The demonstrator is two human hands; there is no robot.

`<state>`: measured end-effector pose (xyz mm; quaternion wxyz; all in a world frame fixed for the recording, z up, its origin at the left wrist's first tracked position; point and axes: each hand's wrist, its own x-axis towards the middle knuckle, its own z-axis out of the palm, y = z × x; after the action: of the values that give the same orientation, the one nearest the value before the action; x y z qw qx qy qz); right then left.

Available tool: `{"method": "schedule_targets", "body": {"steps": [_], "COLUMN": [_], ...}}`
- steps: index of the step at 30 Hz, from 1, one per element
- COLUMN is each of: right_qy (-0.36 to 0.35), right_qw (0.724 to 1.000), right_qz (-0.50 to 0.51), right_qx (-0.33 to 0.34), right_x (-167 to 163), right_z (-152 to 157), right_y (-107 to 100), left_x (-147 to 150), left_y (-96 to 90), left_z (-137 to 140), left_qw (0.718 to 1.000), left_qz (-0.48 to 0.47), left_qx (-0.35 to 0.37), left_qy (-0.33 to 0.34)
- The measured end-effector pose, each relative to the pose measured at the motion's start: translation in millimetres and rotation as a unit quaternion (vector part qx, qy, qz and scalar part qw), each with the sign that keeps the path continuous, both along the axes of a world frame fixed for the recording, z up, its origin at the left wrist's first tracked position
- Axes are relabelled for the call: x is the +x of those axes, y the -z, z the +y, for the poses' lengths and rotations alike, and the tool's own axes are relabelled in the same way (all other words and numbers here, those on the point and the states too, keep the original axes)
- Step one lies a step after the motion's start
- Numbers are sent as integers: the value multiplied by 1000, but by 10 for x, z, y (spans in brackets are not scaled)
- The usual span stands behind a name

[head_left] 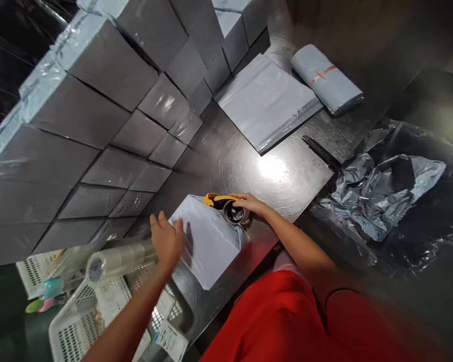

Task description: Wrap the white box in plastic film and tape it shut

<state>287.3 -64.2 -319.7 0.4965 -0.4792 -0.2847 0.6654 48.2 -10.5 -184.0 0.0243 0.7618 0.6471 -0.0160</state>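
Note:
A box wrapped in a pale grey mailer bag [211, 241] lies on the steel table [283, 171] close to its near edge. My left hand [167, 240] rests flat on the package's left end, fingers spread. My right hand [249, 203] grips a yellow tape dispenser [226, 207] with a roll of clear tape, pressed against the package's far right corner. My arms come in from below, over a red garment.
A wall of stacked wrapped boxes [98, 115] fills the left. Flat mailer bags [266, 100] and a banded roll of bags [326, 78] lie at the back. Crumpled grey plastic [385, 193] sits to the right. White baskets [86, 317] with clear tape rolls [117, 259] stand at lower left.

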Motion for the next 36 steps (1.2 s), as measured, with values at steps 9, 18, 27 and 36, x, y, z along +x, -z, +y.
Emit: {"method": "schedule_targets", "body": {"steps": [9,18,27,36], "right_qy": [-101,-128,36,76], "right_qw": [995,990,994,990], "right_qz": [7,52,-81,46], "right_qx": [-19,26,-57,-111], "right_x": [148,502,1264,-326], "right_z": [367,468,-1474,-2661], "right_y": [50,83,-159,-67], "left_x": [776,813,1299,1457], "left_y": [336,388,362,329], "left_z": [-548,-267,403,481], "left_qw": [667,823,972,994], "left_qz": [113,93,44,63], "left_qx": [-243,-168,-13,-65], "left_qy": [695,534,229,54]}}
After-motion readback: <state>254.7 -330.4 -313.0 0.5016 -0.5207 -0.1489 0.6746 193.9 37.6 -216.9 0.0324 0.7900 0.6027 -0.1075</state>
